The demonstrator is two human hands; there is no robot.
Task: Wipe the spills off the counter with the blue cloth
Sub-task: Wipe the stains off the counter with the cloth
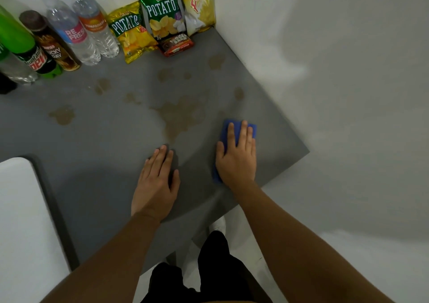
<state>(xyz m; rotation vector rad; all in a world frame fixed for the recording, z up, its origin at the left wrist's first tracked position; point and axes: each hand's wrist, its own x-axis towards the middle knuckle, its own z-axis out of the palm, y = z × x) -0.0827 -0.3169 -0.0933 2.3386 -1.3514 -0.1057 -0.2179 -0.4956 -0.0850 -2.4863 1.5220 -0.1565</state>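
Note:
The blue cloth (251, 129) lies flat on the grey counter (97, 163) near its right edge. My right hand (236, 158) presses down on the cloth, fingers spread, covering most of it. My left hand (157, 182) rests flat on the bare counter to the left of it, holding nothing. Brown spills mark the counter: a large patch (181, 117) just up and left of the cloth, and several smaller spots, such as one (62, 115) at the left and one (217, 61) near the back.
Several bottles (69, 31) and snack bags (162, 12) stand along the back wall. A white sink basin (21, 221) is set into the counter at the lower left. A white wall (348, 93) borders the counter on the right.

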